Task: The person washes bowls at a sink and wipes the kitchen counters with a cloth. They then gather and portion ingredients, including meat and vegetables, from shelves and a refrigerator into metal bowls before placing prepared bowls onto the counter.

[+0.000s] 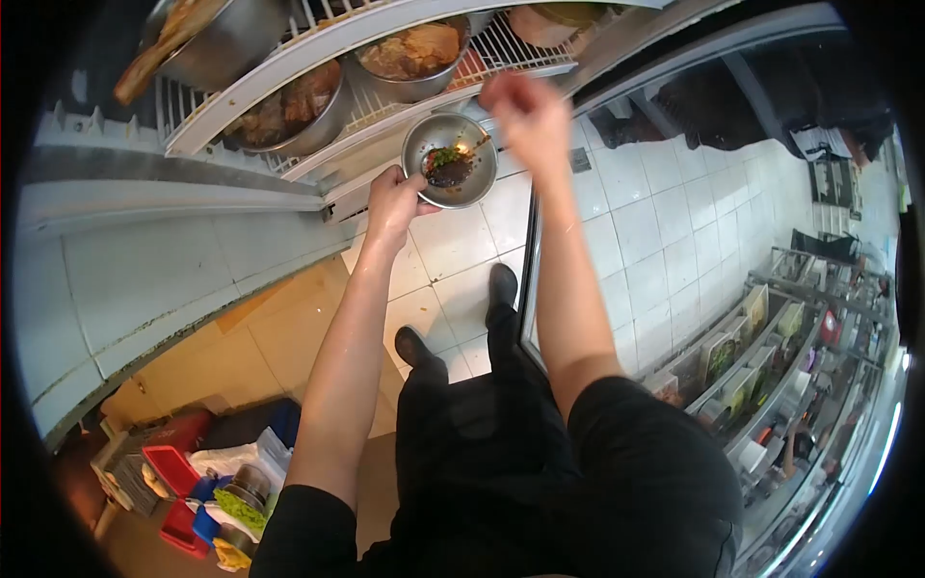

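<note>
My left hand (393, 207) grips the rim of a small metal bowl (487, 176), thumb over the edge and fingers underneath. The bowl is tipped so its inside shows: dark sauce (451, 174) with chopped green herbs and red bits lies at the bottom. My right hand (530, 114) is raised just beyond the bowl, to its right, apart from it. Motion smears its fingers, which look reddish, and whether they hold anything cannot be made out.
Ahead, refrigerator wire shelves (361, 104) carry metal pots of meat (414, 53). A glass door (631, 193) stands open at right, reflecting the kitchen. Red and blue containers (178, 472) with greens sit lower left. White tiled floor (424, 260) lies underfoot.
</note>
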Action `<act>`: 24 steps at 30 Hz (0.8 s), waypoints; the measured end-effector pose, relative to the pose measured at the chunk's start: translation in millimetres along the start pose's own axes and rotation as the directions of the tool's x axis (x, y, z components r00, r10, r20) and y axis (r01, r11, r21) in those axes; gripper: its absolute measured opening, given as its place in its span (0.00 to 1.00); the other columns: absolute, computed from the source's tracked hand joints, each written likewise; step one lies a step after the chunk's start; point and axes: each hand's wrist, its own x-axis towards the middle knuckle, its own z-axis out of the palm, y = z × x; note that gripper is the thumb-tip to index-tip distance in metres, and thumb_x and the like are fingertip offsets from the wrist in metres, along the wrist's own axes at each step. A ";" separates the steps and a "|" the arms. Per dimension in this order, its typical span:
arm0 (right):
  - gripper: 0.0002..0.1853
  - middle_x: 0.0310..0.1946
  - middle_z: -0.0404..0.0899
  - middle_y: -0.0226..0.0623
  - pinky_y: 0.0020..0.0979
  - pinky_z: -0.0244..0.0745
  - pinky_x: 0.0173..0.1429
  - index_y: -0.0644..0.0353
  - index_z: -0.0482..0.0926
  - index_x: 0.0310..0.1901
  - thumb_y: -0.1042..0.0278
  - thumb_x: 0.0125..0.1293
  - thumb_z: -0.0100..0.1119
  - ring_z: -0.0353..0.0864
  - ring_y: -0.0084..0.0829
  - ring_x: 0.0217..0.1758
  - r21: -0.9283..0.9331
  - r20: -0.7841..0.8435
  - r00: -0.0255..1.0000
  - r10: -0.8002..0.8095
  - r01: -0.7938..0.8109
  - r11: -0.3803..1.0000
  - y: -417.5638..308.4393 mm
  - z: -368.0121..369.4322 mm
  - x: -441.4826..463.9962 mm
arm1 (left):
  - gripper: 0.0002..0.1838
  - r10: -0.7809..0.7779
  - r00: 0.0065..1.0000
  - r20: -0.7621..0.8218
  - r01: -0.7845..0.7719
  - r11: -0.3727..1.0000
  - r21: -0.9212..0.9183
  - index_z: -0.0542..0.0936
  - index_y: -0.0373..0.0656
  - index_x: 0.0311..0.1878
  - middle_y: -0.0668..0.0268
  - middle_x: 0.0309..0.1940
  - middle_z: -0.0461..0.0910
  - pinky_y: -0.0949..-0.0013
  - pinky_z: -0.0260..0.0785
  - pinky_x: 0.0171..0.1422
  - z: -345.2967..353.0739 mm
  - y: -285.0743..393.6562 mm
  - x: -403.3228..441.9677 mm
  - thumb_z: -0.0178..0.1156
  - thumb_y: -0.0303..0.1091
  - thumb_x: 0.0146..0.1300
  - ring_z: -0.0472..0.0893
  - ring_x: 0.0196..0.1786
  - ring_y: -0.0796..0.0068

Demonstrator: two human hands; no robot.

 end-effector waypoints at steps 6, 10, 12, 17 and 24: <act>0.14 0.38 0.85 0.51 0.43 0.81 0.51 0.63 0.86 0.42 0.79 0.55 0.57 0.85 0.50 0.44 -0.199 0.187 0.978 0.090 -0.052 0.979 89.0 34.4 -86.8 | 0.07 -0.118 0.993 0.014 0.118 0.993 -0.020 0.74 0.31 0.41 0.54 0.39 0.81 0.60 0.88 0.39 3.3 -51.2 22.8 0.57 0.26 0.63 0.87 0.38 0.62; 0.14 0.46 0.85 0.52 0.47 0.80 0.55 0.60 0.86 0.47 0.72 0.59 0.61 0.85 0.49 0.49 -0.709 0.138 0.945 0.295 -0.114 0.696 182.3 3.3 9.4 | 0.13 -0.180 0.982 -0.052 0.180 0.984 -0.010 0.76 0.30 0.51 0.54 0.43 0.82 0.60 0.88 0.42 7.6 -80.8 36.0 0.56 0.26 0.65 0.87 0.41 0.63; 0.22 0.59 0.80 0.52 0.46 0.77 0.63 0.59 0.81 0.58 0.67 0.60 0.62 0.81 0.47 0.60 -0.811 0.234 0.935 0.267 0.036 0.583 252.7 5.2 60.7 | 0.12 -0.181 0.981 -0.077 0.180 0.984 -0.014 0.75 0.31 0.51 0.54 0.42 0.82 0.59 0.88 0.43 11.4 -89.1 35.5 0.54 0.25 0.66 0.87 0.41 0.62; 0.31 0.70 0.70 0.48 0.43 0.71 0.72 0.54 0.73 0.68 0.63 0.61 0.61 0.71 0.45 0.71 -0.793 0.489 0.793 0.365 0.229 0.565 324.9 21.4 103.0 | 0.12 -0.190 0.978 -0.086 0.185 0.981 -0.067 0.74 0.31 0.52 0.53 0.45 0.82 0.60 0.88 0.45 4.4 -129.2 27.4 0.51 0.23 0.68 0.87 0.41 0.63; 0.29 0.72 0.68 0.41 0.40 0.65 0.76 0.49 0.72 0.70 0.56 0.66 0.55 0.68 0.44 0.74 -0.709 0.558 0.755 0.343 0.220 0.670 339.0 30.3 107.0 | 0.06 -0.243 0.961 -0.133 0.221 0.962 -0.158 0.75 0.35 0.43 0.56 0.38 0.82 0.64 0.88 0.38 20.8 -139.7 9.9 0.51 0.22 0.65 0.87 0.35 0.67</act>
